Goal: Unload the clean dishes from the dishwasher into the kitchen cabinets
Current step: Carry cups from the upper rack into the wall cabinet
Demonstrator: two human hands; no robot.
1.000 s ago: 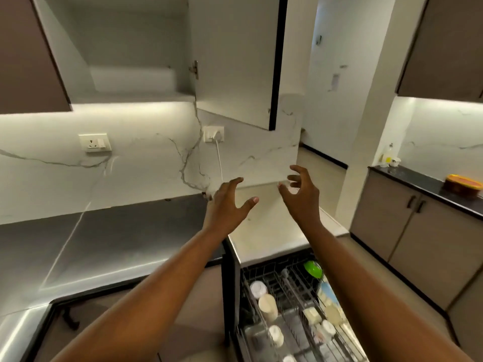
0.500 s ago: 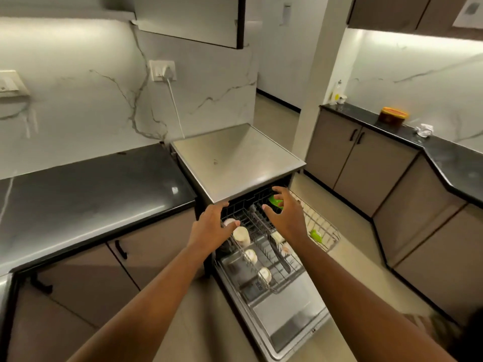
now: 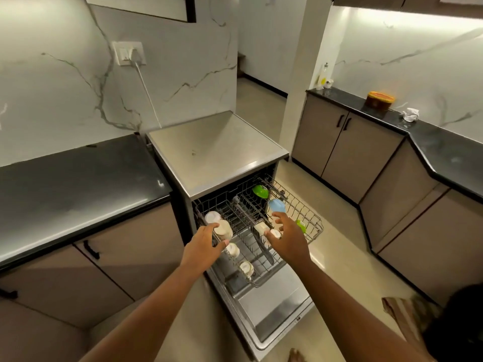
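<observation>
Both hands lowered into rack (image 3: 311,232); left hand (image 3: 202,248) grip closed around cup (image 3: 224,229); right hand (image 3: 286,237) grip spread over dishes.

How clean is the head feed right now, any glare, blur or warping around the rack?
Head view: wide-angle warping bends the counters and wall edges outward; under-cabinet light leaves soft glare on the black countertop and dishwasher top; the rack is dimmer but legible; the left hand and right hand are slightly soft, so exact finger contact on the cups is hard to judge.
</observation>
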